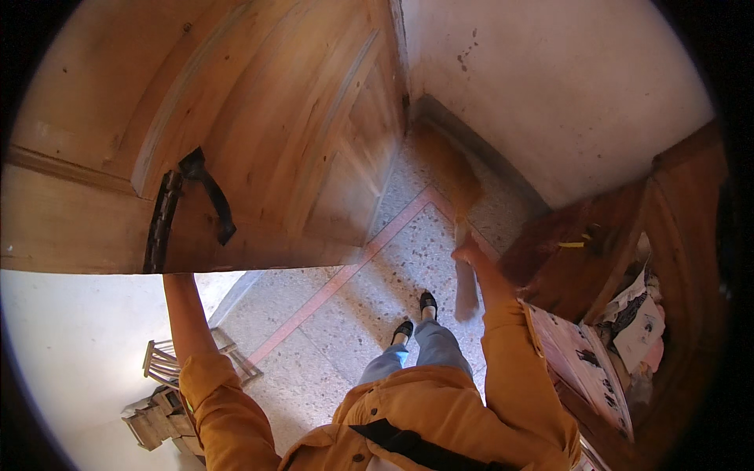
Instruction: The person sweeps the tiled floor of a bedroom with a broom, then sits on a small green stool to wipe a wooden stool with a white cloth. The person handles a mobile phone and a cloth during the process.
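Observation:
My right hand (469,250) is closed around the handle of a broom (449,166). The broom's brown bristle head is blurred and reaches toward the floor corner between the door and the wall, while its pale handle end comes back toward me. On the left, a large wooden door (267,133) stands swung open. My left forearm (187,314) goes up behind the door's edge, so the hand and its fingers are hidden. A dark metal pull handle (210,195) and a latch plate (162,224) are fixed near that edge.
Speckled stone floor (338,345) with a pink border strip lies around my feet. To the right stands dark wooden furniture (565,235) with papers and cloth (640,330) in it. A wooden rack (162,359) and wooden boxes (157,420) are at the lower left.

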Available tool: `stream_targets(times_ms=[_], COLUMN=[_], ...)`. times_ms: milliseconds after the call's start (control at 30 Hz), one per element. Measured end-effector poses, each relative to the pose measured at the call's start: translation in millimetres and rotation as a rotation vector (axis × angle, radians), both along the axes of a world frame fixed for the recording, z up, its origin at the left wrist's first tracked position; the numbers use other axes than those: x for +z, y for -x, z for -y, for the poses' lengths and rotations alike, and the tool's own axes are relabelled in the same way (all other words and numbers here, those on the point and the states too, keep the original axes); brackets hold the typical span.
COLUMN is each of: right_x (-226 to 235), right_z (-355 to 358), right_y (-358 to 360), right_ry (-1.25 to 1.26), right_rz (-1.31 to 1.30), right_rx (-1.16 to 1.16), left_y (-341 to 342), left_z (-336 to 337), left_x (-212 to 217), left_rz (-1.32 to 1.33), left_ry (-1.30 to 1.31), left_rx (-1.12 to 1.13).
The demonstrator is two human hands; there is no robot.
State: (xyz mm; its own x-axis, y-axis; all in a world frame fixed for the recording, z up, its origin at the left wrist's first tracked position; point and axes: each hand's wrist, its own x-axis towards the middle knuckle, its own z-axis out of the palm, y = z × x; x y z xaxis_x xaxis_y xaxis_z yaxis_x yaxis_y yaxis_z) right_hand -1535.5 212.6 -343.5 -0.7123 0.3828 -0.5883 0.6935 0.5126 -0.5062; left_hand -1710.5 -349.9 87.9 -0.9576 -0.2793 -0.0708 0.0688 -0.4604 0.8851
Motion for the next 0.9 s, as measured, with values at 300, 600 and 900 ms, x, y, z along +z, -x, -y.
stream_targets(times_ms=[300,600,900], right_x=[72,138,229], right_z=[35,86,116], right_y=[-210,-411,-514], right_ry=[0.068,0.117,0.114], right_rz=[0.278,0.452,0.593], right_rx=[0.236,0.378,0.436], left_y=[19,37,22], left_z=[4,-14,-40], left_x=[-4,-7,-10], left_rz=[-0.079,-0.131,-0.142], left_ry=[-0.036,-0.069,-0.072], left_rx=[-0.034,-0.132,-0.181])
